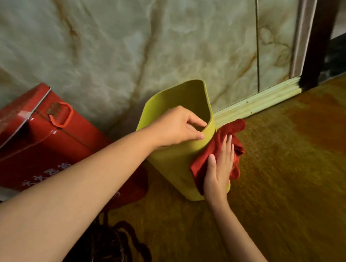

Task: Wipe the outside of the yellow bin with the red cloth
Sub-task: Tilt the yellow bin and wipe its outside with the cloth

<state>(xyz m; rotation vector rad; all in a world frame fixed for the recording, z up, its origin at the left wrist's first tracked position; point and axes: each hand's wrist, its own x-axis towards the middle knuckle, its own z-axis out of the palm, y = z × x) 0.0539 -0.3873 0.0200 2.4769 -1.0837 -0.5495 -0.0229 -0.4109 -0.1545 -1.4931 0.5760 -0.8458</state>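
**Red cloth pressed to the yellow bin's side**

The yellow bin (175, 166) stands on the amber floor (287, 166) close to the marble-patterned wall (126, 44), near the skirting board (255, 102). The left hand (178, 126) pinches the bin's near rim, fingers curled inside and thumb outside. The right hand (218, 172) lies flat with fingers spread, pressing the red cloth (214, 149) against the bin's right outer wall; it does not grasp the cloth. Just left of the bin sits a red metal box (41, 139) with a hinged handle; pale characters run along its front but are too blurred to read.
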